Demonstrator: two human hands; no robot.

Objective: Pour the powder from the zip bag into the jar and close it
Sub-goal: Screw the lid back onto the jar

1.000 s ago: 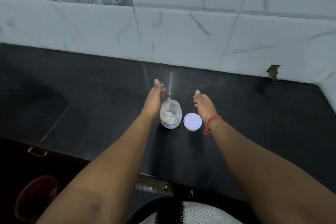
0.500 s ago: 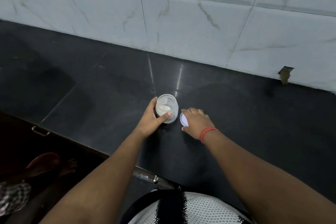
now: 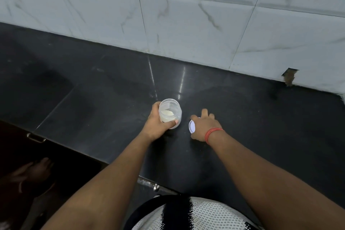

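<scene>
Your left hand (image 3: 157, 124) is wrapped around the jar (image 3: 170, 113), thumb across its near side and fingers curled behind it, holding it upright on the black counter (image 3: 97, 102). The jar is small, clear plastic and lidless, with a layer of white powder (image 3: 167, 113) lying in its lower part; the wall above the powder looks cloudy. It stands near the middle of the counter, at about 11 o'clock from your right hand (image 3: 204, 127). That hand lies palm down over the white lid (image 3: 192, 126), fingers spread and bent at its far rim, thumb at its near edge; only the lid's left part shows, a flat round disc just to the jar's 3 o'clock, apart from it. A red thread band (image 3: 212, 133) circles your right wrist. Marbled white wall tiles (image 3: 196, 24) rise at 12 o'clock behind the counter.
</scene>
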